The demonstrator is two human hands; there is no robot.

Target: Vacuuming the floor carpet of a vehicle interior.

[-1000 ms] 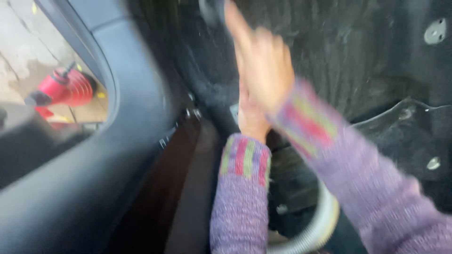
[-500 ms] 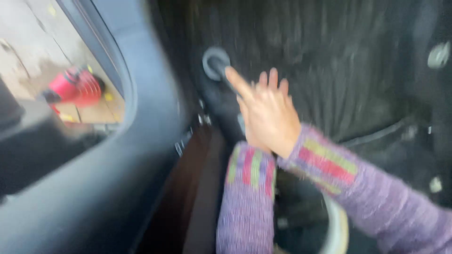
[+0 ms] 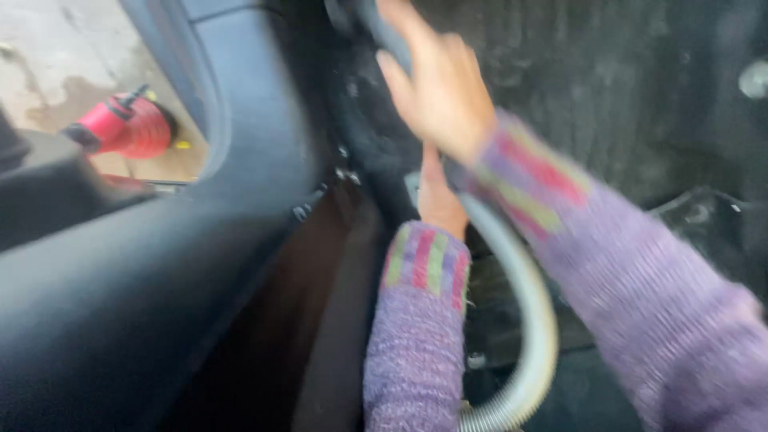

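Note:
I am looking down into a car footwell lined with dark carpet point(image 3: 608, 88). My right hand point(image 3: 440, 88), in a purple knit sleeve with a striped cuff, reaches forward over the carpet with its fingers apart and nothing in it. My left hand point(image 3: 438, 200) lies just under it, mostly hidden. It seems closed around the end of a grey ribbed vacuum hose point(image 3: 538, 320) that curves up from the bottom edge. A dark grey tube-like part point(image 3: 384, 36) shows past the right hand's fingertips, blurred.
The dark door sill and trim point(image 3: 160, 272) fill the left side. Through the open door I see wet pavement and a red machine point(image 3: 128, 128) on the ground. A round silver fastener point(image 3: 754, 78) sits in the carpet at the far right. A black floor mat edge point(image 3: 704, 212) lies at right.
My right hand has shifted up and forward over the carpet, its fingers now spread instead of pointing. The left hand stays under it by the hose. The view has swung slightly.

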